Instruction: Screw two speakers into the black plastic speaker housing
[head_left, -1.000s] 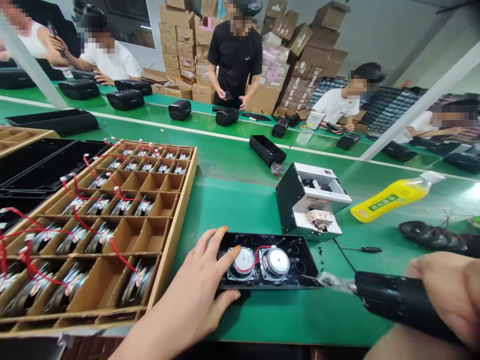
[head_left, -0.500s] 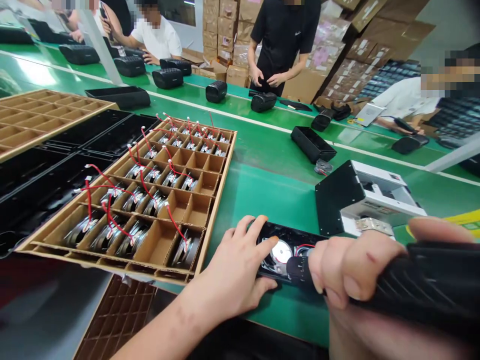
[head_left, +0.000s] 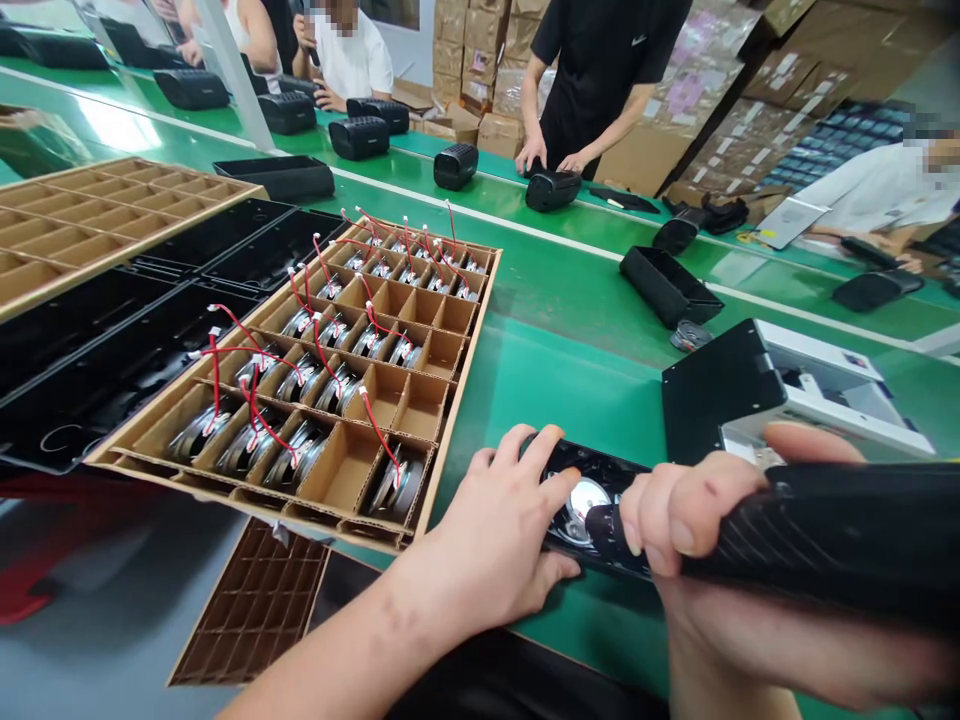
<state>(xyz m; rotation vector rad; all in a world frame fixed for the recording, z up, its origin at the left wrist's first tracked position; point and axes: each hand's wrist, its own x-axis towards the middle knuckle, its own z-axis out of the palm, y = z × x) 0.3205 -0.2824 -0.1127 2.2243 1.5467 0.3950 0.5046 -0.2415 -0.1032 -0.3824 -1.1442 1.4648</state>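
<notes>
On the green bench lies a black speaker panel (head_left: 611,460) with a round silver speaker driver (head_left: 586,498) set into it. My left hand (head_left: 504,525) grips the panel's left end, fingers over the far edge and thumb at the near edge. My right hand (head_left: 701,520) is wrapped round a black electric screwdriver (head_left: 832,535), held nearly level. Its nose (head_left: 602,525) is over the panel, beside the driver; the bit's tip and any screw are hidden. The right part of the panel is hidden behind my right hand.
Left of my hands, a cardboard divider tray (head_left: 459,385) holds several speakers with red wires. A black-and-white device (head_left: 750,380) stands behind my right hand. Beyond are an open black casing (head_left: 667,285) and a loose speaker (head_left: 690,335). Co-workers sit and stand across the bench.
The view has swung left, so everything sits further right. The screwdriver's nose now covers more of the panel, hiding the red-wired part. Across the bench, a co-worker's hands have come down to a black casing.
</notes>
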